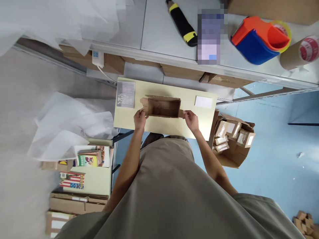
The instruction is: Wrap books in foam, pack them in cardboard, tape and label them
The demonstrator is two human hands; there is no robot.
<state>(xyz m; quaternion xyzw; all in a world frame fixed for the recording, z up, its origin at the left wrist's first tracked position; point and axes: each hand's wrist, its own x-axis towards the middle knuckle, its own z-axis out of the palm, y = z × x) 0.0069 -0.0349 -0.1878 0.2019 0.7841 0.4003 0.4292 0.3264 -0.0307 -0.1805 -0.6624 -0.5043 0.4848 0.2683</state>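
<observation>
A small open cardboard box (164,108) sits on the pale yellow table (169,127) in front of me, its hollow inside showing. At the box's left end, my left hand (140,119) pinches a side flap. On the opposite end, my right hand (191,120) has thumb and fingers closed on the right flap. To the left on the tabletop lies a flat sheet with grey print (126,94), possibly wrapped in clear plastic. A white rectangular card or label (203,101) rests to the right of the box.
A shelf above holds a black and yellow utility knife (183,25), an orange and blue tape dispenser (260,39) and a tape roll (300,53). A large carton (231,154) with several small packed boxes stands at right. White wrapping sheets (72,124) and books (87,159) are at left.
</observation>
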